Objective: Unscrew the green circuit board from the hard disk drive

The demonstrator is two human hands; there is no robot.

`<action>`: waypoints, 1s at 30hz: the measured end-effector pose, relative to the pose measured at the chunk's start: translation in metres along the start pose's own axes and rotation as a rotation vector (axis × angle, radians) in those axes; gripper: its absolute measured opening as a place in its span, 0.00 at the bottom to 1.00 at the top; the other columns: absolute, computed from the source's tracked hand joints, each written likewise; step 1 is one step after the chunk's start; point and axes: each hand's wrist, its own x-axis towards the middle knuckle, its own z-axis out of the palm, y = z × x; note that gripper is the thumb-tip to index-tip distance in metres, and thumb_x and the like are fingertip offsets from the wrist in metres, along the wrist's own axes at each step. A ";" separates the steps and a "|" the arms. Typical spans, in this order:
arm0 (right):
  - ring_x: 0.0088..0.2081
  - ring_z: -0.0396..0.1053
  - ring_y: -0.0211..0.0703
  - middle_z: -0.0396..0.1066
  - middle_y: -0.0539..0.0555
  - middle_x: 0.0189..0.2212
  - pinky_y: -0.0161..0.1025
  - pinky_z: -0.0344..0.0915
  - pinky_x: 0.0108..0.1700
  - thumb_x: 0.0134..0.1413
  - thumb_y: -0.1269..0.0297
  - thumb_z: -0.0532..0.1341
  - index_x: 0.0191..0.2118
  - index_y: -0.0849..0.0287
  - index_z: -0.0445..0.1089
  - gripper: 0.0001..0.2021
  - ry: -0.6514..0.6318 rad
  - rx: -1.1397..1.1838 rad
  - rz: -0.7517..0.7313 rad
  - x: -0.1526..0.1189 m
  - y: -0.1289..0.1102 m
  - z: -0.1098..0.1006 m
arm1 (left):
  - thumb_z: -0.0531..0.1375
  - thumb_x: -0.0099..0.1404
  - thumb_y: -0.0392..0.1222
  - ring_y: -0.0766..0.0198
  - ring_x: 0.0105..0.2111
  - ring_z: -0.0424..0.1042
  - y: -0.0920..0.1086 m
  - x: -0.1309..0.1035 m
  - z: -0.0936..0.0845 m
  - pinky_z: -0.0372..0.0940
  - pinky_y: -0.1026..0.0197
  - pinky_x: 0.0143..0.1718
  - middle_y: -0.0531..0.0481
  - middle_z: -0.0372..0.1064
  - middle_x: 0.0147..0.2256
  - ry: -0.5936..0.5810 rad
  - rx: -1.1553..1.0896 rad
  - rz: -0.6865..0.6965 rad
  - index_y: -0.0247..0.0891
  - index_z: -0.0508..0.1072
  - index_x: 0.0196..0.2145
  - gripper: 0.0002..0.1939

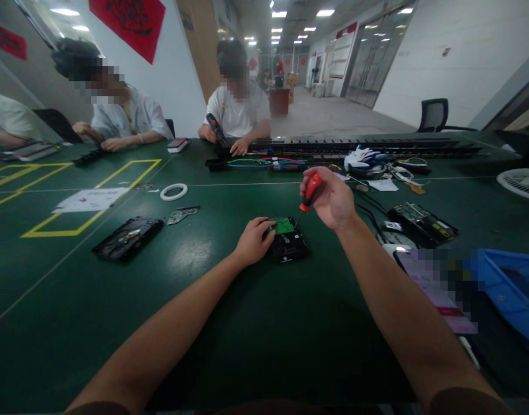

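Glossy green worktop [74,300] fills the lower frame. My left hand [254,242], near frame centre, has its fingers partly bent, touching a flat, bright-green circuit board [283,225]; whether they pinch or merely press, I cannot tell. My right hand [333,199], higher and to the right, is closed around a red-and-black-handled screwdriver [308,199]. Its long axis slants from upper right to lower left, the tip by the board's right edge; contact is too small to judge. The board lies on the upper part of a flat, black rectangular block [289,246], below and left of my right hand, my left being nearer. Farther out, a black rectangular case [128,237] lies left, a blue plastic bin [513,288] at the right edge.
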 end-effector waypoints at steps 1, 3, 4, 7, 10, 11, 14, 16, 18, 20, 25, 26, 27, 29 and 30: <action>0.32 0.72 0.39 0.74 0.49 0.31 0.39 0.71 0.37 0.57 0.46 0.70 0.36 0.53 0.77 0.15 0.023 0.004 -0.009 0.002 0.001 -0.001 | 0.58 0.79 0.45 0.47 0.65 0.69 0.000 0.000 0.000 0.66 0.40 0.68 0.39 0.70 0.62 0.002 0.002 0.002 0.40 0.77 0.61 0.18; 0.28 0.70 0.38 0.72 0.48 0.27 0.39 0.68 0.33 0.57 0.44 0.69 0.33 0.52 0.74 0.16 0.090 0.003 -0.037 0.006 0.005 -0.001 | 0.58 0.79 0.45 0.46 0.65 0.69 0.000 0.000 0.000 0.66 0.40 0.68 0.39 0.70 0.63 0.003 0.004 0.001 0.40 0.77 0.61 0.18; 0.26 0.68 0.38 0.70 0.47 0.25 0.39 0.67 0.31 0.57 0.43 0.68 0.32 0.52 0.71 0.18 0.125 0.001 -0.052 0.008 0.007 -0.001 | 0.59 0.79 0.45 0.46 0.65 0.69 0.000 0.000 0.000 0.66 0.40 0.67 0.39 0.70 0.63 0.002 0.005 -0.001 0.41 0.77 0.62 0.18; 0.22 0.62 0.37 0.66 0.45 0.21 0.39 0.62 0.26 0.57 0.35 0.67 0.30 0.50 0.65 0.23 0.181 0.000 -0.070 0.011 0.011 0.000 | 0.59 0.78 0.45 0.46 0.65 0.69 0.000 0.000 0.000 0.67 0.40 0.67 0.39 0.70 0.63 -0.001 0.005 -0.005 0.41 0.76 0.62 0.18; 0.21 0.59 0.36 0.65 0.45 0.23 0.39 0.58 0.24 0.56 0.34 0.68 0.29 0.50 0.64 0.25 0.157 -0.014 -0.083 0.011 0.013 0.002 | 0.60 0.78 0.44 0.46 0.64 0.69 -0.001 0.000 0.000 0.67 0.40 0.67 0.39 0.70 0.62 0.004 0.008 -0.002 0.42 0.77 0.62 0.18; 0.21 0.60 0.35 0.65 0.45 0.24 0.40 0.58 0.24 0.55 0.35 0.70 0.29 0.50 0.64 0.25 0.140 -0.015 -0.086 0.010 0.013 0.003 | 0.60 0.78 0.44 0.46 0.64 0.69 -0.001 0.000 0.000 0.67 0.40 0.67 0.39 0.71 0.62 0.006 0.009 0.000 0.42 0.77 0.61 0.18; 0.24 0.65 0.36 0.67 0.45 0.26 0.39 0.63 0.28 0.53 0.40 0.74 0.29 0.51 0.68 0.22 0.109 0.006 -0.077 0.010 0.012 0.000 | 0.60 0.77 0.43 0.47 0.64 0.70 0.000 0.000 0.000 0.67 0.40 0.67 0.39 0.71 0.61 0.015 0.010 0.007 0.41 0.77 0.61 0.17; 0.29 0.70 0.38 0.71 0.47 0.28 0.40 0.69 0.33 0.52 0.41 0.76 0.32 0.50 0.72 0.21 0.106 0.007 -0.053 0.010 0.010 -0.002 | 0.60 0.78 0.43 0.47 0.64 0.70 0.000 0.000 0.001 0.67 0.40 0.67 0.39 0.72 0.61 0.020 0.010 0.010 0.41 0.77 0.60 0.17; 0.32 0.74 0.41 0.75 0.48 0.29 0.40 0.72 0.36 0.52 0.40 0.75 0.35 0.51 0.74 0.21 0.096 -0.002 -0.019 0.010 0.008 -0.002 | 0.60 0.78 0.44 0.47 0.64 0.70 0.000 0.000 0.001 0.67 0.40 0.67 0.39 0.71 0.61 0.021 0.006 0.012 0.41 0.77 0.60 0.17; 0.34 0.75 0.42 0.77 0.49 0.31 0.40 0.73 0.38 0.52 0.39 0.75 0.35 0.51 0.75 0.21 0.068 -0.013 0.011 0.008 0.005 0.000 | 0.59 0.78 0.44 0.47 0.64 0.70 0.000 0.000 0.001 0.66 0.40 0.67 0.39 0.71 0.61 0.021 -0.002 0.011 0.41 0.77 0.60 0.17; 0.32 0.73 0.40 0.75 0.49 0.28 0.39 0.73 0.37 0.57 0.37 0.72 0.33 0.52 0.77 0.22 0.002 -0.059 0.047 0.003 0.001 0.012 | 0.58 0.78 0.44 0.47 0.64 0.69 0.000 0.000 0.000 0.66 0.40 0.67 0.38 0.70 0.62 0.007 -0.012 0.000 0.40 0.77 0.61 0.18; 0.31 0.72 0.40 0.74 0.49 0.27 0.39 0.73 0.37 0.58 0.37 0.71 0.32 0.52 0.77 0.22 -0.009 -0.069 0.051 0.002 0.000 0.013 | 0.58 0.78 0.44 0.46 0.64 0.68 0.000 0.000 0.000 0.66 0.40 0.68 0.38 0.70 0.62 0.003 -0.011 -0.001 0.40 0.76 0.61 0.18; 0.30 0.72 0.40 0.74 0.50 0.26 0.39 0.72 0.37 0.59 0.37 0.70 0.32 0.53 0.77 0.22 -0.018 -0.077 0.051 0.001 0.000 0.014 | 0.58 0.78 0.44 0.46 0.64 0.68 0.000 0.000 0.000 0.66 0.39 0.68 0.38 0.70 0.63 -0.001 -0.010 -0.001 0.40 0.76 0.62 0.18; 0.30 0.72 0.40 0.74 0.50 0.27 0.39 0.72 0.37 0.61 0.38 0.69 0.32 0.53 0.77 0.22 -0.023 -0.088 0.038 0.002 -0.001 0.014 | 0.58 0.78 0.45 0.46 0.65 0.68 0.000 0.000 0.000 0.65 0.39 0.68 0.38 0.70 0.63 -0.009 -0.005 -0.005 0.40 0.76 0.62 0.19; 0.30 0.73 0.39 0.75 0.50 0.28 0.39 0.72 0.37 0.61 0.38 0.69 0.32 0.53 0.77 0.22 -0.021 -0.087 0.031 0.002 -0.001 0.013 | 0.58 0.79 0.45 0.46 0.65 0.68 0.000 0.000 0.000 0.65 0.39 0.68 0.38 0.70 0.63 -0.012 -0.002 -0.006 0.40 0.76 0.62 0.19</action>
